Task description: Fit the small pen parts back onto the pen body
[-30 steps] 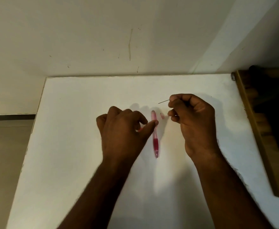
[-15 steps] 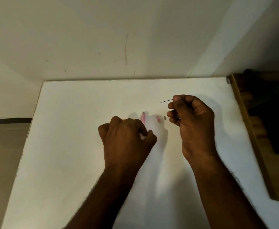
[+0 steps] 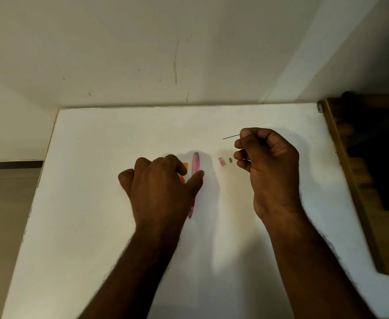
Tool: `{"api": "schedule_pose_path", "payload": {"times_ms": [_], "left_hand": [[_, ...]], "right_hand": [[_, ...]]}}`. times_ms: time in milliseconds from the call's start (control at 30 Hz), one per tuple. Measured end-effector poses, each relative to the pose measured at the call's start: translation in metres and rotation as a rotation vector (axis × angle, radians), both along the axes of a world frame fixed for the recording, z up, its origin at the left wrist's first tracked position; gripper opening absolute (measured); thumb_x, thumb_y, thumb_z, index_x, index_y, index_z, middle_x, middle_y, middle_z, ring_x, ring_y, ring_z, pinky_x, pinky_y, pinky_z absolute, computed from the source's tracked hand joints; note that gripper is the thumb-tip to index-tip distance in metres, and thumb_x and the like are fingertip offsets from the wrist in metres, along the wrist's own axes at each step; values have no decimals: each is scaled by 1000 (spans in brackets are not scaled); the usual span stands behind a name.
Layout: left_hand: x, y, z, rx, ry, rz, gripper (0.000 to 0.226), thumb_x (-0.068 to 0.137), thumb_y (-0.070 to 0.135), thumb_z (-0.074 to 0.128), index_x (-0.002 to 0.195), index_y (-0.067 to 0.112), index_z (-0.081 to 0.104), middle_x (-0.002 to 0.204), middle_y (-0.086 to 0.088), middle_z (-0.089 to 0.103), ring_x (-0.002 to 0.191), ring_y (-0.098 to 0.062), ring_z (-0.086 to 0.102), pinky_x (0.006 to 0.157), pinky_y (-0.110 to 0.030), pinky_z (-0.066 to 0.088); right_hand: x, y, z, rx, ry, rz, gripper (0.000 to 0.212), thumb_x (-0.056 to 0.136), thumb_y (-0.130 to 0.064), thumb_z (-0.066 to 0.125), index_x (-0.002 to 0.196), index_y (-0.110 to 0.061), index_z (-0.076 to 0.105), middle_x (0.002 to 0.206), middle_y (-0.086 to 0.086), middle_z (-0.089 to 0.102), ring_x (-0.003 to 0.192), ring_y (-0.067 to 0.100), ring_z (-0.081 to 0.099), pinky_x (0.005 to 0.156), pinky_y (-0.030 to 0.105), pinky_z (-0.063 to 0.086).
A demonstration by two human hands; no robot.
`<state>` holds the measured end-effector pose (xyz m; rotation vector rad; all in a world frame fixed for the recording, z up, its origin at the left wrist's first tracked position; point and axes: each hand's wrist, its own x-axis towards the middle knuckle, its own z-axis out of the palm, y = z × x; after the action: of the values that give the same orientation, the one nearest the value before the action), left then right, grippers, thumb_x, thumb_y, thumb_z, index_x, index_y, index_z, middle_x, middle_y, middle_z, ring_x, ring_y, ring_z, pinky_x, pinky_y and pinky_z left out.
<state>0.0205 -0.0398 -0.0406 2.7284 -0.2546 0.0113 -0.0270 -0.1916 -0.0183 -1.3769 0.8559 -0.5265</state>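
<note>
Pink translucent pen barrel [image 3: 195,163] lies on the white table [image 3: 97,203], long axis running away from the person, its near end hidden under the left hand [image 3: 161,187], whose thumb touches it, fingers curled over orange pieces [image 3: 184,166]. The right hand [image 3: 267,166] pinches a thin dark refill rod [image 3: 231,136] pointing left. Half a second ago the left hand covered more of the barrel.
</note>
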Motion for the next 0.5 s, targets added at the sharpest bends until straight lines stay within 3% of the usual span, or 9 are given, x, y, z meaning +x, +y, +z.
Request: {"api": "schedule_pose_path", "payload": {"times_ms": [167,333,500], "left_hand": [[-3,-3,-2,19,24,-15,38,79,69,65,76,32,69,72,14,63,88,-16,52,83,-38,22],[-4,-5,2,6,22,-18,31,80,57,64,70,29,72,66,12,63,86,-16,49,79,-34,15],[-4,-5,13,-144,-59,-66,25,78,54,67,71,31,72,61,15,60,84,-13,50,79,-31,17]], "right_hand": [[0,1,1,2,-3,6,9,95,-17,70,87,-20,72,80,-1,75,64,8,69,63,19,57],[-1,2,1,0,1,11,10,95,-19,71,85,-22,73,77,-4,76,65,9,69,63,19,57],[0,2,3,39,-9,21,8,97,-20,68,90,-20,72,76,-5,76,67,13,73,65,24,59]]}}
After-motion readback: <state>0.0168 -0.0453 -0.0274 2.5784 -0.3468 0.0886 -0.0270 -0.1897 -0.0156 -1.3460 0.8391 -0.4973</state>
